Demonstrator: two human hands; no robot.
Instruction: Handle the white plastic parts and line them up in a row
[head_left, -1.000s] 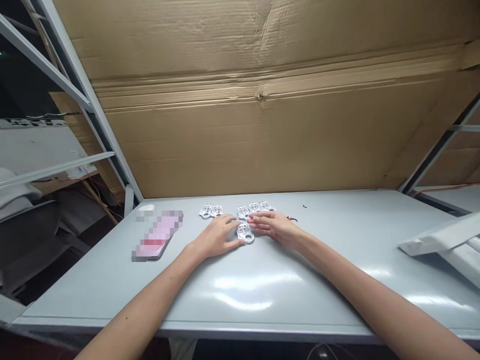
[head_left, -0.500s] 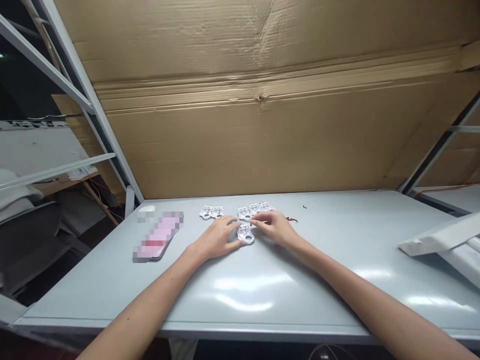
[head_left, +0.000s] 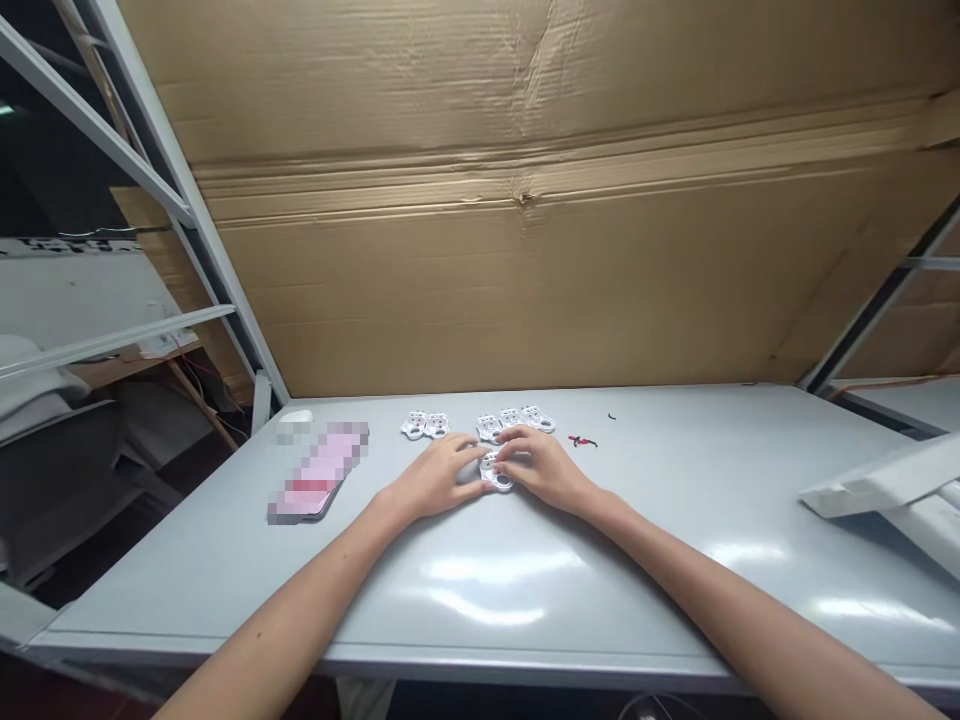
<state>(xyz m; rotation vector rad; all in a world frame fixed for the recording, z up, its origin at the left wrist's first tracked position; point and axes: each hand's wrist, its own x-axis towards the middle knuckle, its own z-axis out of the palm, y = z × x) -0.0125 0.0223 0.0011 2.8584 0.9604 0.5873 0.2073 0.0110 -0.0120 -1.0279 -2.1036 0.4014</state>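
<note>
A small flat white plastic piece with a round ring at one end (head_left: 504, 484) lies on the table between my hands. My left hand (head_left: 433, 478) steadies it from the left, thumb at its near edge and fingers at its far edge. My right hand (head_left: 551, 470) reaches over it from the right, thumb and fingertips pinched on its upper part; whatever they hold is too small to make out. Just beyond are similar white pieces: a pair on the left (head_left: 414, 425) and three in a row (head_left: 538, 420), partly behind my right hand.
Several tiny red and black parts (head_left: 583, 441) lie right of my right hand, and a black sliver (head_left: 612, 416) beyond. A blurred pink flat object (head_left: 324, 472) and a white rounded item (head_left: 300, 417) sit left. Cardboard (head_left: 525, 290) walls the back; a white frame (head_left: 870, 485) stands right.
My right hand has moved slightly left and down onto the white piece; a red bit showed at its fingertips before. The red and black parts are now uncovered. My left hand stays put.
</note>
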